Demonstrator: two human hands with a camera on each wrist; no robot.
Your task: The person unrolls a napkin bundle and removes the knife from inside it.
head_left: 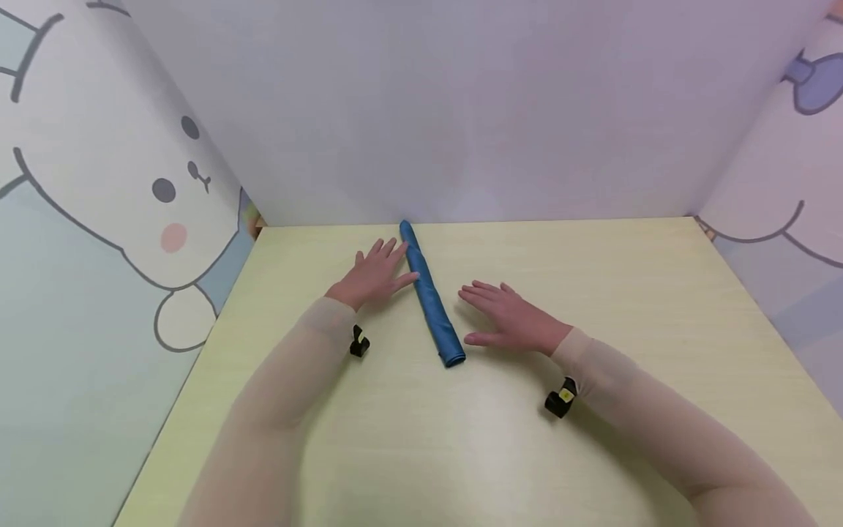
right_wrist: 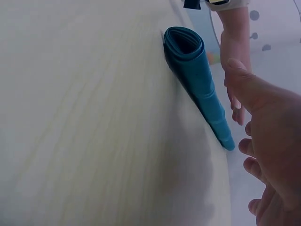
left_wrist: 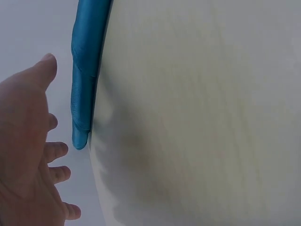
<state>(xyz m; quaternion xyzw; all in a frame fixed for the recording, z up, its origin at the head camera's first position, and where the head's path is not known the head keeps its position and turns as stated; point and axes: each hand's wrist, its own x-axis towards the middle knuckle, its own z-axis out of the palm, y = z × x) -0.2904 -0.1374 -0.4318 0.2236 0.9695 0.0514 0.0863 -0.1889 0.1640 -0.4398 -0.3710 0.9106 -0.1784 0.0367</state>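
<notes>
A blue cloth (head_left: 431, 307), shiny and rolled into a long narrow tube, lies slantwise on the table. Its near end shows the coiled layers of the roll (right_wrist: 184, 44) in the right wrist view. My left hand (head_left: 374, 277) hovers just left of the roll's far half, fingers spread; its thumb tip overlaps the cloth's edge in the head view, while the left wrist view shows a gap. To the right of the near half, my right hand (head_left: 512, 318) is held with straight fingers, apart from the cloth. Neither hand grips anything.
The pale wooden table (head_left: 632, 293) meets a plain whitish wall (head_left: 474, 110) at the back. Side panels with cartoon drawings (head_left: 118, 183) stand left and right. A small black device (head_left: 561, 397) sits at each wrist.
</notes>
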